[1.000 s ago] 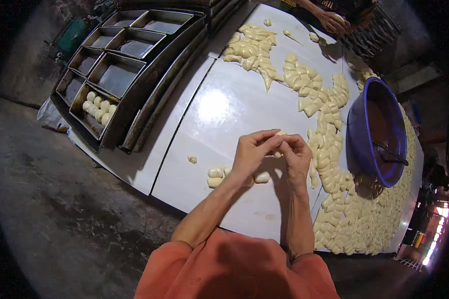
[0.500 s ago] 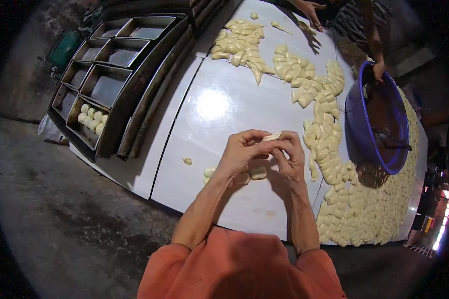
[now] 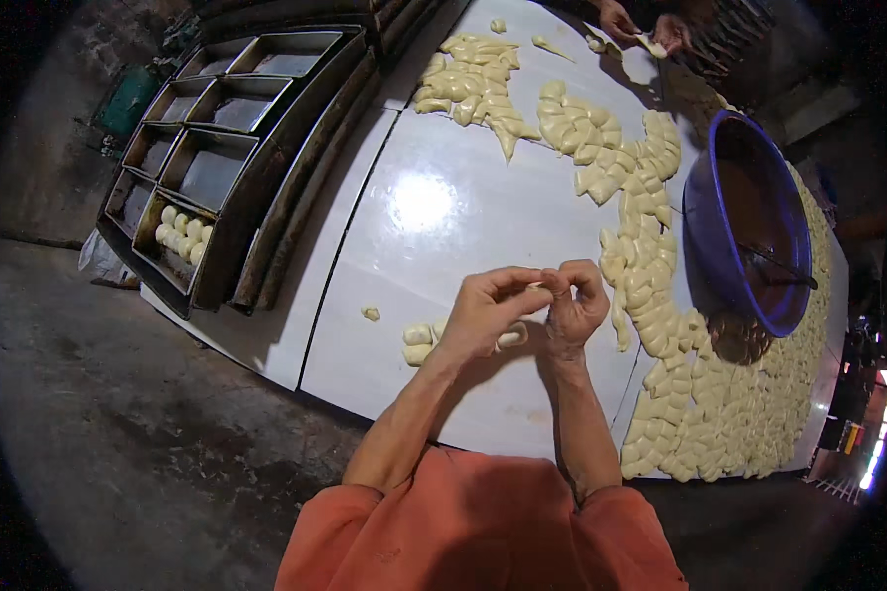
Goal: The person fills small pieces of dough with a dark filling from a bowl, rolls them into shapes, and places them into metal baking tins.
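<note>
My left hand [image 3: 488, 310] and my right hand [image 3: 577, 305] meet above the white table, fingertips pinched on a small pale dough piece [image 3: 536, 288], mostly hidden between them. Just below my hands lie several short shaped dough pieces [image 3: 417, 340], partly covered by my fingers and wrist, with a stray bit [image 3: 370, 313] to the left. A band of flattened cut dough pieces [image 3: 650, 295] runs along my right and spreads over the near right part of the table.
Blackened metal tins [image 3: 207, 162] stand at the left, one holding several dough balls [image 3: 179, 227]. A purple tub [image 3: 700, 207] with brown contents and a long utensil is at the right. A co-worker's hands [image 3: 668, 35] handle dough at the far edge beside more cut dough [image 3: 468, 74].
My fingers have shifted around the dough, which is now more hidden. The co-worker reached into the purple tub and now has both hands back at the far edge, holding dough.
</note>
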`<state>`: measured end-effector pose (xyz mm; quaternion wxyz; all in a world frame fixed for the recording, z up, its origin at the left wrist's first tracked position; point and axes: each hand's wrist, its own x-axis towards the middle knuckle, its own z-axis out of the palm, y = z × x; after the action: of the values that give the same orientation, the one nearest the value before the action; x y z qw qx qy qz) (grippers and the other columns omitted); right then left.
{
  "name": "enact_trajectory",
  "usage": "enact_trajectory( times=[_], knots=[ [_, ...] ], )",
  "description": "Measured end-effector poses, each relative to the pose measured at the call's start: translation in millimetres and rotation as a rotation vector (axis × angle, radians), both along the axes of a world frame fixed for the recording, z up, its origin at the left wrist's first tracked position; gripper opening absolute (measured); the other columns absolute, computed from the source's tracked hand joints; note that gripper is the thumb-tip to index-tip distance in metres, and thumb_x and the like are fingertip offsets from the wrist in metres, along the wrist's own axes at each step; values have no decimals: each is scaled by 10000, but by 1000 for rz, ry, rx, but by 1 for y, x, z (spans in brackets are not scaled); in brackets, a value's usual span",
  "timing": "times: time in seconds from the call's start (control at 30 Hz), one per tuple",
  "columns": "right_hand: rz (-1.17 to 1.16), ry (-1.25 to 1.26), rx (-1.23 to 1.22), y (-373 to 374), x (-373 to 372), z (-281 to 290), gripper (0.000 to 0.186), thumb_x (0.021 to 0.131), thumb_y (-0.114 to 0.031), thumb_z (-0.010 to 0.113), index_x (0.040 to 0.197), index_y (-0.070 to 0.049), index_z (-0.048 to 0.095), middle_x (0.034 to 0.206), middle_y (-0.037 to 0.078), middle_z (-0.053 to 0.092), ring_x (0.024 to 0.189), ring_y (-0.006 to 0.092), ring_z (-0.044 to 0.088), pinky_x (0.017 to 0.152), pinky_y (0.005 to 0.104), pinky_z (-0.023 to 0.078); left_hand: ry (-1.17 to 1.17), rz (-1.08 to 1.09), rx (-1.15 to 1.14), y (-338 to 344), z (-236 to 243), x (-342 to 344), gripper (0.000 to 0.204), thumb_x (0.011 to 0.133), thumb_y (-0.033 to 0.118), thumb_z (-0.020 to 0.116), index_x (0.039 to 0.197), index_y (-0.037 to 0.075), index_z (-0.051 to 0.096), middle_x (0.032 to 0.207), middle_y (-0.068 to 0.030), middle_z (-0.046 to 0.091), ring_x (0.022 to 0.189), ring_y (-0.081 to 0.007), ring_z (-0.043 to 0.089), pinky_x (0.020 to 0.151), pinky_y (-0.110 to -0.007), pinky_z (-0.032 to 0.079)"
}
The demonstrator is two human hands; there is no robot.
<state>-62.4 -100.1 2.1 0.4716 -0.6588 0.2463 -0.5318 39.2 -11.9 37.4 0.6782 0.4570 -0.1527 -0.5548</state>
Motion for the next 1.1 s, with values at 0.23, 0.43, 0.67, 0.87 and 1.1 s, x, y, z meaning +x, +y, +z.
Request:
enact_trajectory(
  times=[0.23, 0.43, 0.67, 0.87, 1.1],
  knots=[
    [17, -7, 477, 4, 1, 16, 214, 906, -129, 772, 829, -33, 597, 726, -13, 599, 696, 79, 583, 620, 230, 469, 101, 96, 98, 0, -13, 0, 176, 950, 72, 674, 1048, -73, 661, 926, -142, 683, 736, -183, 689, 563, -324, 608],
    [228, 467, -139, 4, -19, 46, 260, 876, -126, 772, 1052, 10, 638, 998, 130, 676, 891, 193, 663, 675, 321, 538, -79, 10, 131, 11, -18, 13, 235, 983, 156, 666, 1098, -46, 701, 909, -66, 717, 763, -96, 664, 602, -216, 527],
    [458, 617, 319, 5, -40, 40, 299, 925, -108, 684, 1204, -7, 644, 1079, 148, 666, 926, 216, 670, 766, 336, 557, -821, -141, 226, 45, 9, 25, 571, 937, 386, 682, 1354, 13, 566, 1206, -199, 674, 1052, -320, 669, 888, -420, 528],
    [541, 882, -89, 9, -37, 37, 457, 845, -207, 730, 1237, -8, 609, 1185, 166, 645, 1101, 362, 598, 927, 448, 497, -1457, -274, 152, 70, 2, 27, 605, 777, 298, 800, 1293, 58, 594, 1242, -145, 637, 1168, -320, 583, 982, -436, 419],
    [640, 881, 2, 8, -37, 46, 494, 798, -205, 759, 1231, -18, 610, 1119, 153, 640, 1020, 338, 621, 884, 416, 514, -1449, -350, 193, 72, -16, 22, 658, 757, 296, 814, 1318, 64, 558, 1197, -128, 628, 1128, -316, 578, 974, -456, 419]
  ],
)
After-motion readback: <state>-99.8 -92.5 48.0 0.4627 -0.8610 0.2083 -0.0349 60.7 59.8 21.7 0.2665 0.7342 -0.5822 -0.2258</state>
